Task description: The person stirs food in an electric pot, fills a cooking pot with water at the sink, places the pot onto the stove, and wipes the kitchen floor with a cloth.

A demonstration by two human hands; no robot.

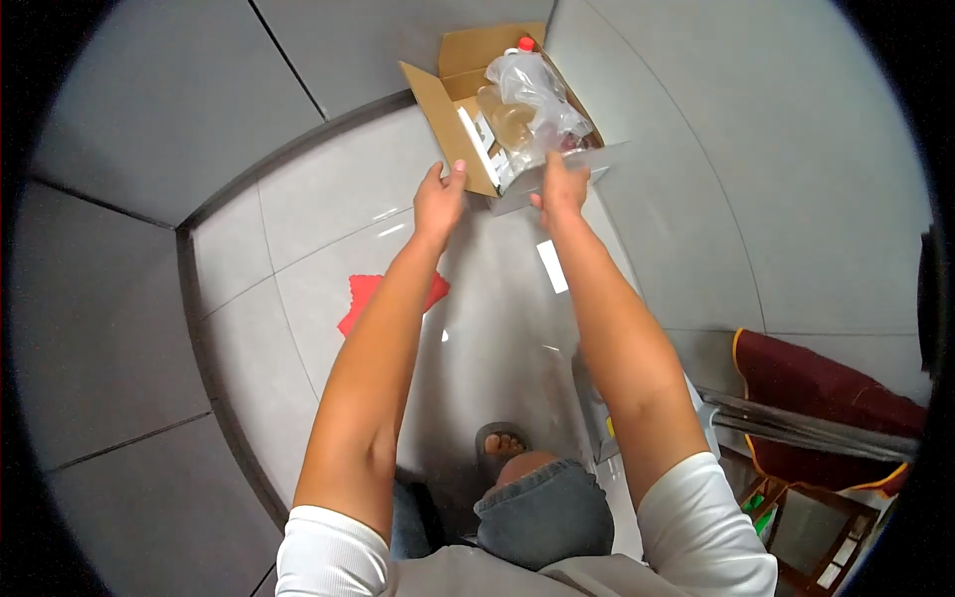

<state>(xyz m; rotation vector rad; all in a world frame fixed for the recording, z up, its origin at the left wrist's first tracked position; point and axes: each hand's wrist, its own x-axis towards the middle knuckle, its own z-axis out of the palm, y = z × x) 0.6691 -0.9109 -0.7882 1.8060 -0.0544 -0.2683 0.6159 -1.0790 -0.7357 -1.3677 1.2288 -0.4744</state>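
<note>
An open cardboard box (pixel 426 99) stands in the far corner with its flaps spread. In it are a crumpled clear plastic bag (pixel 537 85), a red-capped container (pixel 525 45) and a white, flat item (pixel 476 134) along the left side. My left hand (pixel 440 204) is at the box's near left flap, thumb and forefinger apart; contact with the flap is unclear. My right hand (pixel 563 187) overlaps the blurred, greyish front flap (pixel 605 157). Its fingers are partly hidden and smeared, so its grip on the flap does not show.
A red cloth (pixel 364 291) lies on the tiled floor (pixel 298 239) under my left forearm. A white paper (pixel 552 266) is beside my right forearm. Grey walls (pixel 179 90) close in the corner. Dark red fabric (pixel 816 398) and a brown wooden frame (pixel 831 522) stand at right.
</note>
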